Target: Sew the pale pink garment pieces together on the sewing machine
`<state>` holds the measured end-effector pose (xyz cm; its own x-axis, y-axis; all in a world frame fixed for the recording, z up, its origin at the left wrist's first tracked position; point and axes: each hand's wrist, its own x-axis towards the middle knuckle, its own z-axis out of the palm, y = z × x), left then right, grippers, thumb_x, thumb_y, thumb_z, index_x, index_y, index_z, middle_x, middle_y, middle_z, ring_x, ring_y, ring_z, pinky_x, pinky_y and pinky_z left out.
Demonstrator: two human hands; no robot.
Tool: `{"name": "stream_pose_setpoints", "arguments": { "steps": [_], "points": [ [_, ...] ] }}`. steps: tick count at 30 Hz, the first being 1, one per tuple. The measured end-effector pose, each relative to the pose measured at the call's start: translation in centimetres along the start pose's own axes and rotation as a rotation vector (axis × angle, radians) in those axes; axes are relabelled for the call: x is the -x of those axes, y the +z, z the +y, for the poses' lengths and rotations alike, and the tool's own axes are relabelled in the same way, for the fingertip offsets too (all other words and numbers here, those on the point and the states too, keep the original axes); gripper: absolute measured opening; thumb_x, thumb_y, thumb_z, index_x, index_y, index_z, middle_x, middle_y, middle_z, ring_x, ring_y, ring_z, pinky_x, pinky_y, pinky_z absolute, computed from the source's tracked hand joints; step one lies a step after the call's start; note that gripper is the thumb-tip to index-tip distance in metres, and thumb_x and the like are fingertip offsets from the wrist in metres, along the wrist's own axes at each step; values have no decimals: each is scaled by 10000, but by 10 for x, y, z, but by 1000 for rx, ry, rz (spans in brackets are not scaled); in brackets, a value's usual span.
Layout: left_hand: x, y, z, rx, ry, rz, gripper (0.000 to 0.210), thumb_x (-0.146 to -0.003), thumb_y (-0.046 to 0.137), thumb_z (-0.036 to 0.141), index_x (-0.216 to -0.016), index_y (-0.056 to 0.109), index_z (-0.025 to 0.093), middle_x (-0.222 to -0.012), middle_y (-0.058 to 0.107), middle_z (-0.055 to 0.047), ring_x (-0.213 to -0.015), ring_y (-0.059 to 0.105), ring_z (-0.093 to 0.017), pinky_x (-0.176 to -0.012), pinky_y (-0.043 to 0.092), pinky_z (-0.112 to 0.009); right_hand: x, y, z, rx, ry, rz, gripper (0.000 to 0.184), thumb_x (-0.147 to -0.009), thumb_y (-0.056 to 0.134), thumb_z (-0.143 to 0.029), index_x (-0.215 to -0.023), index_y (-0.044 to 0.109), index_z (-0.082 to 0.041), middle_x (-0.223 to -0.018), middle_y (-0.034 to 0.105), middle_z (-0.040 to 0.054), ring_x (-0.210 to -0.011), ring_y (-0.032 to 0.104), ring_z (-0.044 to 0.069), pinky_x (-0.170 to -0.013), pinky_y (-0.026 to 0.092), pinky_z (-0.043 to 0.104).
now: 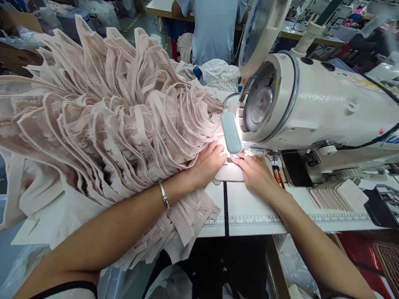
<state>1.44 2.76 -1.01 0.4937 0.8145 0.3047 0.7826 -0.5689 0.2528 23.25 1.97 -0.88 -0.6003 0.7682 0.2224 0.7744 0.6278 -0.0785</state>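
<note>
Two hands [209, 164] [257, 172] — near sewing machine [327, 99]; pink garments [124, 120] alongside.

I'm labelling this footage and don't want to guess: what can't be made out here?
All in the head view:
- Stitching area of the sewing machine: hidden by the pale green lamp and glare.
- What, if anything, the fingertips of the left hand and right hand pinch: too small, washed out by light.
- Blue lettering: cut off by the right edge.
- Ruler strip numbers: too small.
- Co-worker's head: cut off by the top edge.
</note>
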Motion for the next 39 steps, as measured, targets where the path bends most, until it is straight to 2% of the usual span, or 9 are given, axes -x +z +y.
{"name": "stream_pose_setpoints", "arguments": {
  "steps": [3,7,14,16,20,25,28,34,39],
  "points": [
    [0,-5,1,-84,32,-26,254,-1013,425,151,-902,653,165,-1024,631,-92,-1028,529,-249,-845,452,-348,1,1,1,21,-44,-9,576,-868,365,0,-1352,591,-217,-1316,670,113,-1141,643,282,-983,506,504],
    [-1,-12,2,-171,64,-62,254,-1005,440,119,-885,662,149,-1036,647,-106,-1030,545,-248,-832,433,-346,3,-1,2,36,-105,1,613,-849,324,35,-1378,554,-171,-1327,670,127,-1216,609,288,-1016,463,510],
    [-2,-27,16,-173,7,-197,265,-1005,412,66,-897,646,128,-1046,676,-115,-1068,596,-239,-856,467,-335,-1,-3,1,0,0,-52,568,-830,304,12,-1302,577,-149,-1344,655,141,-1188,615,289,-972,467,486],
    [0,-31,21,-178,-36,-230,261,-990,388,29,-955,630,119,-1029,680,-116,-1038,626,-231,-825,481,-325,-5,-3,0,-9,70,-85,548,-843,318,-20,-1317,570,-128,-1276,681,155,-1133,627,293,-952,472,462],
    [0,-37,26,-155,-153,-360,194,-958,445,37,-1054,597,109,-998,699,-119,-893,692,-228,-695,495,-313,-14,-2,0,52,232,-154,485,-846,378,-98,-1276,602,-103,-985,716,163,-871,631,296,-787,478,412],
    [-15,-33,18,-212,-189,-391,240,-968,409,55,-1100,600,119,-918,718,-128,-874,717,-247,-682,495,-301,-16,-5,2,12,220,-109,346,-892,353,-138,-985,684,-179,-834,683,111,-808,579,263,-767,446,387],
    [-21,-26,14,-226,-207,-374,275,-971,429,79,-1182,582,166,-917,722,-105,-866,715,-226,-684,495,-276,-11,-9,-2,-21,192,-121,351,-916,341,-135,-909,684,-203,-918,703,104,-869,591,264,-776,459,380],
    [-19,-21,14,-256,-207,-341,321,-990,394,81,-1230,570,202,-957,715,-97,-817,709,-218,-649,496,-273,-3,-8,-8,78,145,-58,471,-909,372,-81,-1267,663,-172,-1164,704,131,-1024,609,302,-850,507,436],
    [-19,-25,16,-263,-195,-336,296,-1004,426,119,-1264,546,193,-1017,711,-109,-850,702,-219,-676,509,-283,0,-6,-2,34,97,-50,511,-897,383,-41,-1278,679,-208,-1260,700,82,-1118,623,268,-910,529,414]
  ]
}}
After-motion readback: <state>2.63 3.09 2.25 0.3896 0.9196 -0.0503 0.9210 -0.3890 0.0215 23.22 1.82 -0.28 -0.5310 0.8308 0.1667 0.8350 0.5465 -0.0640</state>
